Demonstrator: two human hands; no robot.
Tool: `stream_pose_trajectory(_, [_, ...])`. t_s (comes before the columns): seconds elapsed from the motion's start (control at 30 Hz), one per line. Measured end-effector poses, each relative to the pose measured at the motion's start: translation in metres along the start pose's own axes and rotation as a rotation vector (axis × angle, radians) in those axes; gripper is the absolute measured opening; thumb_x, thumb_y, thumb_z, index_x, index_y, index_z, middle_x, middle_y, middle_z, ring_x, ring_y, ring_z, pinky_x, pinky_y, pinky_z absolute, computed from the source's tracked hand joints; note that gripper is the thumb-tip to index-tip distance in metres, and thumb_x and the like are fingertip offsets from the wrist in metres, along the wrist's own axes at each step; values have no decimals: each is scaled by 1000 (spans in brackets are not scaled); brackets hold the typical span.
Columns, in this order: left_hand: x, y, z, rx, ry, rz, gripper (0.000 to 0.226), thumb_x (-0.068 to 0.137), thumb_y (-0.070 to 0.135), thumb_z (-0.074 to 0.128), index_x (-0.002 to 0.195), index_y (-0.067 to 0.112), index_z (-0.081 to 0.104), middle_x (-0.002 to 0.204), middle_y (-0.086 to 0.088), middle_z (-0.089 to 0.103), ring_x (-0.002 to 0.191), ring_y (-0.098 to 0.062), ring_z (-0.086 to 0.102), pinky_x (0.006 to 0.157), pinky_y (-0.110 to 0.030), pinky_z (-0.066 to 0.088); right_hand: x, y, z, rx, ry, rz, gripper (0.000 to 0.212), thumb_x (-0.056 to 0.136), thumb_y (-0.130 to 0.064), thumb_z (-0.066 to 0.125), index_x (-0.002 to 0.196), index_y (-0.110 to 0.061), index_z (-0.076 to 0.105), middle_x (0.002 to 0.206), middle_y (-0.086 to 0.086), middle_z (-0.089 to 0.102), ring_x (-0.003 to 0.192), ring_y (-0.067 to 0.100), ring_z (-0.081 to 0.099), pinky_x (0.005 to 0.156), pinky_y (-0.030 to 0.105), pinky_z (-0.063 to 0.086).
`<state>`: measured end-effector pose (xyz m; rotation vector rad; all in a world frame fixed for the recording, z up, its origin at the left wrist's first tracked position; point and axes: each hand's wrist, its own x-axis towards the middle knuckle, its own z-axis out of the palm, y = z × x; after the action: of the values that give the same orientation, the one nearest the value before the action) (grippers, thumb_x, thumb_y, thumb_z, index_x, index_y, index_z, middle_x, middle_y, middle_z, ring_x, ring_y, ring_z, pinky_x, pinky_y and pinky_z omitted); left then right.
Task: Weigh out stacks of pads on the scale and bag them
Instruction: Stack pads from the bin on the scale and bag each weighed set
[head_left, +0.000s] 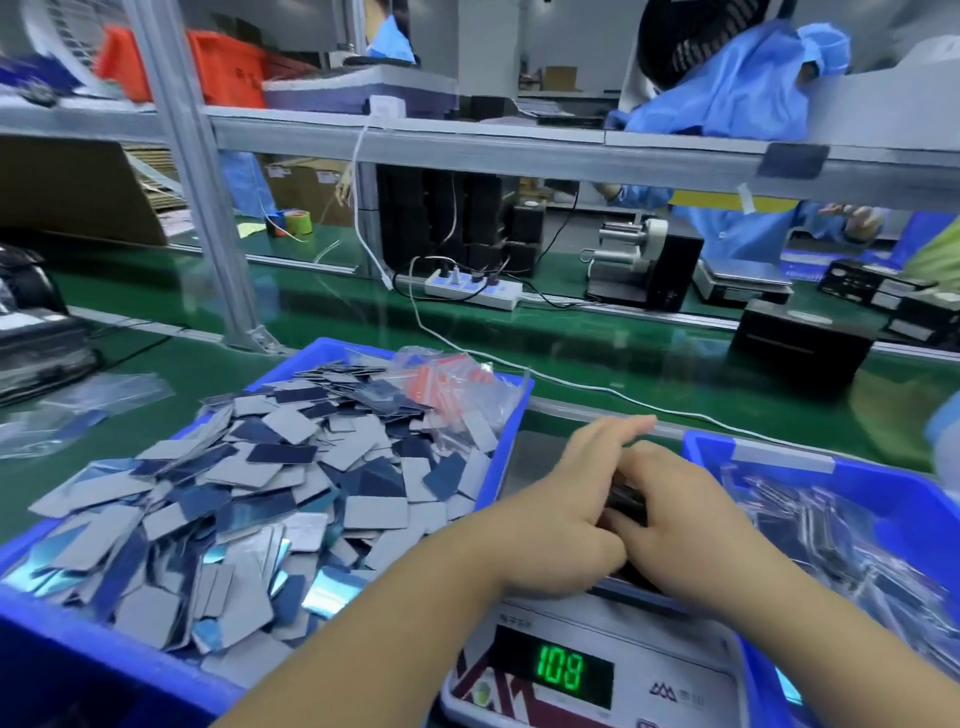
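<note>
Over the scale (597, 670), which read 108, the left hand (566, 512) and right hand (685, 525) curled their fingers around a dark stack of pads (626, 501) between two blue bins (511, 415).

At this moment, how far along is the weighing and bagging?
Done: the right bin already holds bagged pads. In hand: the left hand and right hand both hold a dark stack of pads over the scale, whose display reads 109. Left: the left bin is still heaped with loose pads, with empty bags at its far corner.
</note>
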<state>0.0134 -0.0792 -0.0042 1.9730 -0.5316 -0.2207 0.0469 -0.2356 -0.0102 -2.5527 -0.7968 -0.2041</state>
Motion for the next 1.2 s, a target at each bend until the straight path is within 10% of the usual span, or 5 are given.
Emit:
stream_pose_trajectory(0.13, [2,-3,-14,-55,248,14,74,69,12,42,137,41,40,148,8,39,132,-5,43,106,-20,38,-1,1,-4,-38,53,-3,28,79,-24,69,101,-39,60,93,-21,59,88,0,53,72,10,35])
stream_pose_trajectory(0.3, [5,-38,-59,179,781,-263,34,87,6,47,90,37,60,104,12,63,84,-6,59,66,-23,43,-3,1,-5,-20,-23,40,25,85,-28,66,106,-40,59,101,-22,59,92,-1,51,76,13,35])
stream_pose_trajectory(0.5, [12,-76,-78,715,515,-708,37,97,27,42,128,38,60,138,-6,52,127,-32,43,100,-38,40,-3,0,-3,-51,-61,61,27,87,-30,63,111,-40,57,101,-23,52,96,4,49,82,20,36])
stream_pose_trajectory(0.7, [10,-73,-76,590,759,-640,19,91,19,56,93,16,74,97,-9,70,97,-32,59,79,-40,55,-5,-2,-5,-40,-77,66,27,89,-30,61,114,-39,57,106,-20,55,99,5,50,85,21,36])
stream_pose_trajectory(1.2, [0,-66,-86,221,987,-500,41,88,5,51,125,20,61,104,0,64,76,-18,62,57,-26,46,-5,-4,-7,-20,-64,55,23,87,-28,63,105,-41,58,99,-21,57,93,2,49,77,15,33])
